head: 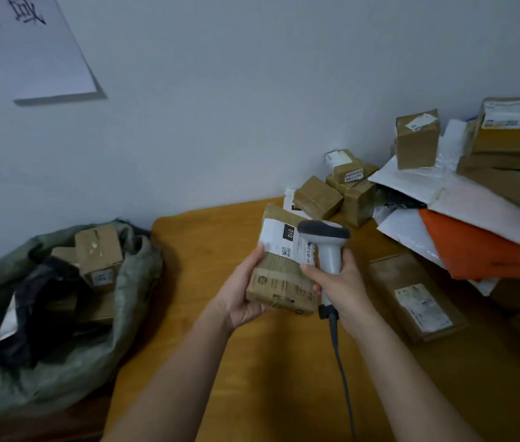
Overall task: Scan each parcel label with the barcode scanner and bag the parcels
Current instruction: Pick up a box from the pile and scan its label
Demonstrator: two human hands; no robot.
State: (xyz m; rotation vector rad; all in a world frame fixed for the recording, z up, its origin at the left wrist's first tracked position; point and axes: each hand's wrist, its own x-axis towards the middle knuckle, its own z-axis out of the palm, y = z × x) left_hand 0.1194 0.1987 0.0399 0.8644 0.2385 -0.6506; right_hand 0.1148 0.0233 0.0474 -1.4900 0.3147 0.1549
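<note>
My left hand [242, 290] grips a brown cardboard parcel [279, 282] above the wooden table [207, 250], its white label [281, 240] facing up. My right hand [341, 288] is closed around the handle of a grey barcode scanner [325, 240], whose head hangs over the label's right end. The scanner's cable [341, 371] trails down toward me. A green woven sack [60, 352] stands open at the left with several boxes inside it.
A heap of cardboard boxes [418, 141], white mailers [411, 180] and an orange mailer [475, 250] fills the table's right side. A flat brown parcel [411, 298] lies right of my right hand. A paper sign [28, 49] hangs on the wall.
</note>
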